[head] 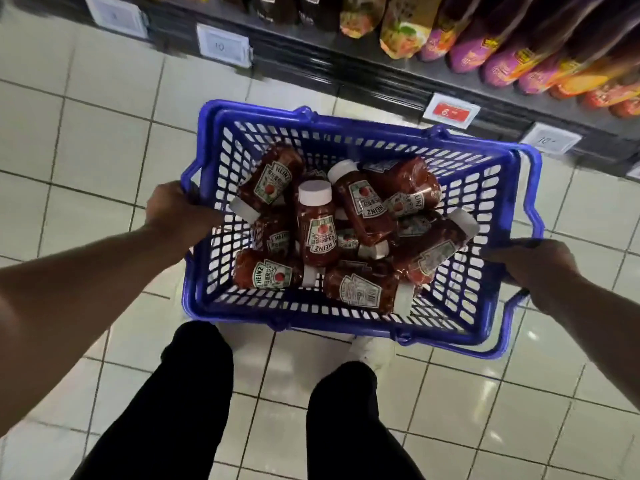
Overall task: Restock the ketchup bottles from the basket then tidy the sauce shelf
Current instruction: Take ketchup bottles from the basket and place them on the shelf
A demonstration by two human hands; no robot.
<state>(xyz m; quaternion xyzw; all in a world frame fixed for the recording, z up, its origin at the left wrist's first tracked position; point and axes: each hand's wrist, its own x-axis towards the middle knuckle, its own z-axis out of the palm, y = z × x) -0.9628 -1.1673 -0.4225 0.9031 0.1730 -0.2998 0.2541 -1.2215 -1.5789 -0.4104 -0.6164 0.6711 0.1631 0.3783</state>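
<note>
A blue plastic basket (346, 318) hangs in front of me above the tiled floor. My left hand (175, 207) grips its left rim and my right hand (540, 268) grips its right rim. Inside lie several red Heinz ketchup bottles (317, 233) with white caps, piled at mixed angles. The sauce shelf (398, 77) runs across the top right, a dark edge with sauce pouches (485, 46) standing on it.
Price tags (451, 110) hang along the shelf's front edge. White floor tiles (97, 150) spread to the left and below. My dark trouser legs (194, 410) and a white shoe (372, 351) show under the basket.
</note>
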